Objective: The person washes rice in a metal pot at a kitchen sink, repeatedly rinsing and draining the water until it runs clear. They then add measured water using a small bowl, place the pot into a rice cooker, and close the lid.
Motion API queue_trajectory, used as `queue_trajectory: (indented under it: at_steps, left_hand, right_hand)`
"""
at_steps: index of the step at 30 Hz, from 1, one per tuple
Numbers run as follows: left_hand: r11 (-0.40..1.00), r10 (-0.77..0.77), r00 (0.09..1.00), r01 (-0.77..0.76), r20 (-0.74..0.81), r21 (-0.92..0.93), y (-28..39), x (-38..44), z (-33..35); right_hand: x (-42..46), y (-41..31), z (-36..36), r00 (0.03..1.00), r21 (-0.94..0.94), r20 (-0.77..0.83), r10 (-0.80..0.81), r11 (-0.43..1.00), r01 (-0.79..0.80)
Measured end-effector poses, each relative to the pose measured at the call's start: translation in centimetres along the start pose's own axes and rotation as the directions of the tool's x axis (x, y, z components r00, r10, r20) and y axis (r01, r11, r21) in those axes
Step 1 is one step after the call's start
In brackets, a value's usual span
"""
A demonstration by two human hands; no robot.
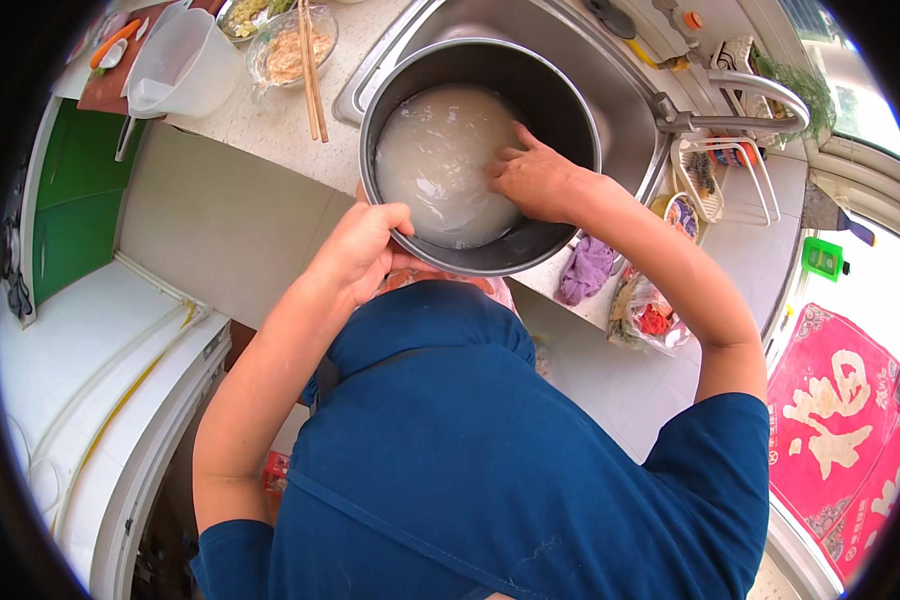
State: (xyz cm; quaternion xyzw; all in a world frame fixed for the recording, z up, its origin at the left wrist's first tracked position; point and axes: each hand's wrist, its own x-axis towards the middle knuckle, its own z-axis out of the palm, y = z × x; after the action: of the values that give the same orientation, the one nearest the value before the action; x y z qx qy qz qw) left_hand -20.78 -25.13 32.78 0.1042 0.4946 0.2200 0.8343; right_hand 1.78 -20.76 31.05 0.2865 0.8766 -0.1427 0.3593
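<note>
A deep, dark-lined metal pot (pixel 544 94) is tilted towards me at the front edge of the sink. Cloudy whitish liquid (pixel 442 150) fills its lower part and hides the bottom. My left hand (pixel 360 244) grips the pot's near-left rim, thumb over the edge and fingers beneath. Inside the pot, my right hand (pixel 544 180) reaches over the right rim with its fingers at the liquid's surface. Its thumb and fingers are spread, and no object shows in it. The fingertips are blurred and partly hidden by the liquid.
Behind the pot lies a stainless steel sink (pixel 630 97) with a faucet (pixel 750 120). On the left counter stand a translucent plastic pitcher (pixel 184 67) and a glass bowl of shredded food (pixel 289 56) with chopsticks (pixel 311 82) across it. A purple cloth (pixel 587 270) lies right.
</note>
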Motion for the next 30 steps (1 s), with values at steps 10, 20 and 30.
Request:
queue_trajectory:
  at_steps: [10,20,30]
  left_hand:
    - [0.999,-0.034,0.999,0.034,0.001,0.007,0.3,0.1,0.4]
    - [1.0,-0.007,1.0,0.007,-0.03,0.004,0.0,0.1,0.4]
    - [0.999,0.027,0.998,-0.024,-0.064,0.042,-0.7,0.2,-0.3]
  right_hand:
    - [-4.0,0.9,-0.1,0.775,0.32,-0.578,0.255,0.945,-0.072]
    - [-8.6,6.9,5.4,0.307,0.845,-0.267,0.914,0.069,0.53]
    - [-3.5,5.7,17.7,0.341,0.897,0.077,0.937,-0.214,0.387]
